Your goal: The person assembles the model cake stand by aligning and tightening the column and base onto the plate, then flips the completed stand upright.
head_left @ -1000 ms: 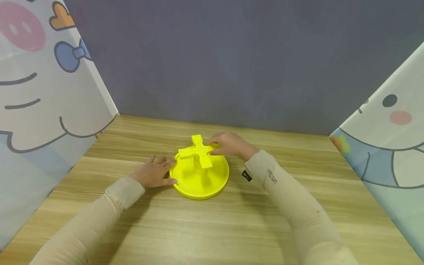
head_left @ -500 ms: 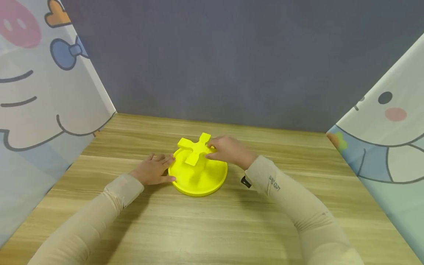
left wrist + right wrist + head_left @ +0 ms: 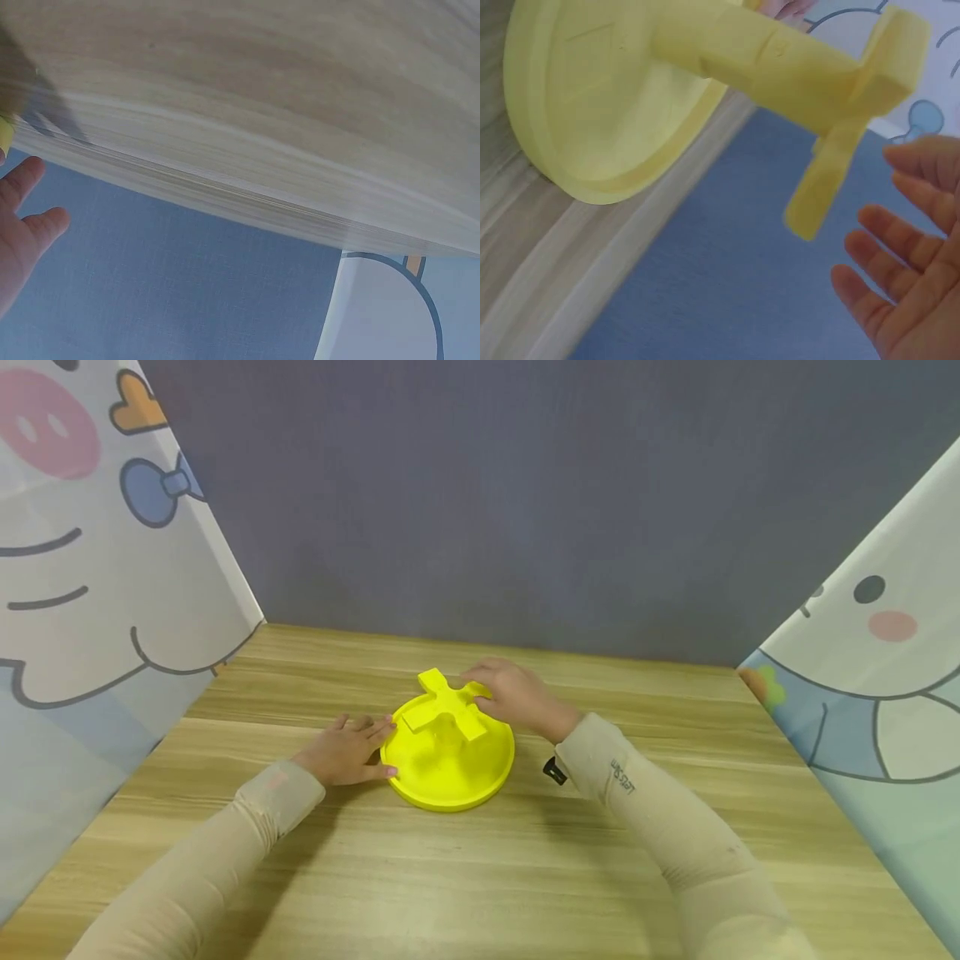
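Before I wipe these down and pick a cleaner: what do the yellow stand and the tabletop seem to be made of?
The yellow stand, with its round base, post and cross-shaped top, looks like moulded plastic: one uniform colour, matte to satin, rounded edges. It could be dense foam. The tabletop looks like pale wood-grain laminate or veneer, with straight printed-looking grain and a smooth low sheen.

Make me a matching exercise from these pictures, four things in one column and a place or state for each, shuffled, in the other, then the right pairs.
Things:
1. left hand
2. right hand
3. yellow cross piece
4. yellow round base

Places or states:
A. lies flat on the wooden table
B. stands on a post above the base
C. flat on the table, fingers against the base's left rim
D. at the right-hand arm of the cross piece

Pairs: 1-C, 2-D, 3-B, 4-A
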The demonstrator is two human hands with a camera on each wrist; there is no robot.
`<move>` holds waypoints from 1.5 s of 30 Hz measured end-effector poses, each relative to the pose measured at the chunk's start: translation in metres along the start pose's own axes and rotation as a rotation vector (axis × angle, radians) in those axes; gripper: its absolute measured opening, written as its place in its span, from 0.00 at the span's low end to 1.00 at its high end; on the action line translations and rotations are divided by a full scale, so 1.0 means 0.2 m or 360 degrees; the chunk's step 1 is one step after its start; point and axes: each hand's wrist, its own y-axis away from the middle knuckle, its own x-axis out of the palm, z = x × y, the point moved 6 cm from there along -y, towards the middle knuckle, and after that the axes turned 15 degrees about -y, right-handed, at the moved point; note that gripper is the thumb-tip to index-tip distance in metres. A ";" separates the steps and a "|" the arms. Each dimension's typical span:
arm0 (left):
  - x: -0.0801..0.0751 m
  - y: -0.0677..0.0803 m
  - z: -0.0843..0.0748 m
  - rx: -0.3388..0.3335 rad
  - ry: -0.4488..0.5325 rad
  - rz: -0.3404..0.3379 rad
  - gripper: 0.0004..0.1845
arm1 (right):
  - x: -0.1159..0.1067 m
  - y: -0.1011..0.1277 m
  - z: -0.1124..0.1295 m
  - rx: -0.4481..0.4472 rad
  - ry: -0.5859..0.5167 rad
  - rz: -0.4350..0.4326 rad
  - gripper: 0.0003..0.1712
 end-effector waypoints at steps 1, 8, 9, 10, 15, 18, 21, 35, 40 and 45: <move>0.00 0.00 0.00 0.0002 -0.0004 0.0000 0.44 | 0.01 -0.01 -0.01 0.0001 0.0010 0.0031 0.23; 0.01 0.00 -0.01 0.0009 -0.0017 0.0004 0.44 | 0.07 -0.03 -0.05 -0.0036 0.0128 0.0199 0.26; 0.01 0.00 -0.01 0.0010 -0.0020 0.0002 0.44 | 0.08 -0.03 -0.06 -0.0039 0.0130 0.0197 0.26; 0.00 0.00 -0.01 0.0011 -0.0021 -0.0001 0.44 | 0.08 -0.03 -0.06 -0.0048 0.0135 0.0187 0.25; 0.01 0.00 0.00 0.0016 -0.0023 -0.0019 0.44 | 0.07 -0.03 -0.05 -0.0070 0.0138 0.0128 0.22; 0.01 0.00 0.00 0.0022 -0.0018 -0.0032 0.44 | 0.07 -0.03 -0.05 -0.0066 0.0148 0.0105 0.18; 0.01 0.00 0.00 0.0023 -0.0004 -0.0042 0.44 | 0.07 -0.03 -0.05 -0.0024 0.0148 0.0095 0.16; 0.00 0.00 0.01 0.0009 -0.0038 -0.0053 0.44 | 0.08 0.00 0.00 0.0177 0.0102 0.0122 0.22; 0.00 0.00 0.01 0.0012 -0.0044 -0.0052 0.44 | 0.07 0.01 0.02 0.0217 0.0162 0.0075 0.20; 0.01 -0.01 0.01 0.0012 -0.0051 -0.0042 0.43 | 0.01 -0.01 -0.01 0.0106 0.0046 -0.0103 0.17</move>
